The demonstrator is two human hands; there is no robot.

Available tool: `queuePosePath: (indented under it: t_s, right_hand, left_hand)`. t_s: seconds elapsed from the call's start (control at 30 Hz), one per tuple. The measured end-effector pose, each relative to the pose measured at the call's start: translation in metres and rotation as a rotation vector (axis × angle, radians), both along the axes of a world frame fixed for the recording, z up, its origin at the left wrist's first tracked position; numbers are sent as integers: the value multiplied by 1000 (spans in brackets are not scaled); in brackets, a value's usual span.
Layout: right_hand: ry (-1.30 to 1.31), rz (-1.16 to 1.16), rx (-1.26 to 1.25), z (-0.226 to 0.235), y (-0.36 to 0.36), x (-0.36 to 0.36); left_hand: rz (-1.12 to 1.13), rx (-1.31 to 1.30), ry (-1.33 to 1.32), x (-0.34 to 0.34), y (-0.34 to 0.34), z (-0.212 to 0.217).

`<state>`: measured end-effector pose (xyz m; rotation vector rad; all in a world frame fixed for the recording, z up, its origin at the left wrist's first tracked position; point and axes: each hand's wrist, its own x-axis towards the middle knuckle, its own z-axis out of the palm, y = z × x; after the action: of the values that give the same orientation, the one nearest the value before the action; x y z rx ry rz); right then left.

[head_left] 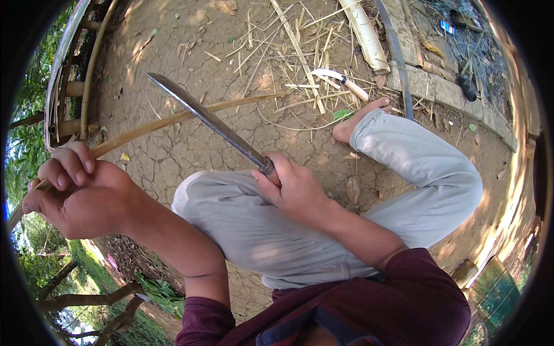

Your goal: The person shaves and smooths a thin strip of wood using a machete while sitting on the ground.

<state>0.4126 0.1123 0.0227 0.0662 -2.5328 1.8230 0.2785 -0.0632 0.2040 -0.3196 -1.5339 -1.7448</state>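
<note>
My left hand [86, 193] is closed around a long, flat bamboo strip [153, 126], palm turned upward. The strip runs from the far left edge across to the middle of the picture. In my right hand [297, 187] is a machete [213, 123], gripped by its handle above my bent leg. Its long dark blade points up and to the left, crossing in front of the strip; whether blade and strip touch, I cannot tell. On the ground by my bare foot lies a second knife [340, 82] with a curved pale blade and light wooden handle.
Bamboo splinters [288, 55] litter the cracked earth ahead. A thick pale bamboo pole [366, 37] lies beyond my foot, beside a dark pole [395, 57] and a brick edging [424, 86]. A bamboo frame [72, 86] stands at left. Green leaves [161, 294] lie at lower left.
</note>
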Motion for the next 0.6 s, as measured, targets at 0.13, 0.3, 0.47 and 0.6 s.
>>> queuePosePath:
  t_s: [0.13, 0.3, 0.47, 0.6]
  right_hand:
    - [-141, -57, 108, -27, 7, -7]
    - [-312, -41, 133, -34, 28, -18]
    - [-109, -26, 154, -1, 17, -7]
    - [-270, -86, 322, -84, 44, -21]
  left_hand:
    - [206, -47, 36, 4, 34, 0]
    - [137, -59, 49, 0, 34, -1]
    - [184, -84, 57, 0, 40, -3]
    - [87, -26, 61, 1, 35, -2]
